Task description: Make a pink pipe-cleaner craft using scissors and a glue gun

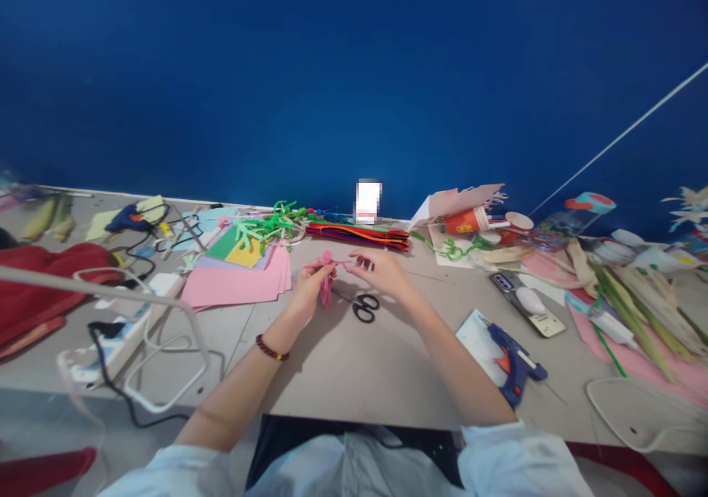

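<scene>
My left hand (306, 287) is closed on a small shape bent from pink pipe cleaners (327, 290), its looped top showing above my fingers and its legs hanging below. With my right hand (380, 270) I pinch a pink strand that runs out sideways from that shape. Black-handled scissors (366, 308) lie on the table just beneath my hands, their blades partly hidden. Behind my hands is a bundle of multicoloured pipe cleaners (359, 236), lying lengthwise near the wall. Green bent pipe cleaners (276, 224) are heaped to its left.
Pink paper sheets (232, 283) lie left of my hands, near a white power strip (130, 327) with loose cables. A blue glue gun (515, 360) and a phone (528, 305) are on the right. Corn husks (636, 313), orange paper cups (467, 220) and a second glue gun (127, 217) lie farther out.
</scene>
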A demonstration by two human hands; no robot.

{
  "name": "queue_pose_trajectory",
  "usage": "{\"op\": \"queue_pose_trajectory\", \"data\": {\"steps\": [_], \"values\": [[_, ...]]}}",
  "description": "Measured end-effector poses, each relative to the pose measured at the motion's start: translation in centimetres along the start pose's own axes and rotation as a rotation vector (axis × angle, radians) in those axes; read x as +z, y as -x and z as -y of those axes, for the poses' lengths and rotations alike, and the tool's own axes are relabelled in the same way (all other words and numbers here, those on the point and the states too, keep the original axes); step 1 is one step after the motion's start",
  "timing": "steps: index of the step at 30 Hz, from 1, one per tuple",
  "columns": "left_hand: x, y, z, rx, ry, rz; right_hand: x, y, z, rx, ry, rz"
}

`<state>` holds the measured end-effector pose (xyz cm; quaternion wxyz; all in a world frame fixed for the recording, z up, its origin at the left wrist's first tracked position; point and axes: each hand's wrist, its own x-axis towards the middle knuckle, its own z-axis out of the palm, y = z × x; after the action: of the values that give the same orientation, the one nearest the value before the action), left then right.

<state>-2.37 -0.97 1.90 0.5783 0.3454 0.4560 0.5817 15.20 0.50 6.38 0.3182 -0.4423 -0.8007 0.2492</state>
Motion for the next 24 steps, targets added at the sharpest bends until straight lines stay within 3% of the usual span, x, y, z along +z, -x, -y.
{"op": "queue_pose_trajectory", "data": {"steps": [5,16,24], "values": [[0.6,0.8,-0.6,0.015,-0.042,0.041,0.6,-0.1,0.1,0.023,-0.222,0.055],[1.0,0.9,-0.3,-0.112,0.161,0.014,3.5,0.4,0.0,-0.002,-0.026,-0.134],[0.7,0.6,-0.9,-0.229,0.225,0.106,2.8,-0.1,-0.4,0.06,-0.249,-0.103]]}}
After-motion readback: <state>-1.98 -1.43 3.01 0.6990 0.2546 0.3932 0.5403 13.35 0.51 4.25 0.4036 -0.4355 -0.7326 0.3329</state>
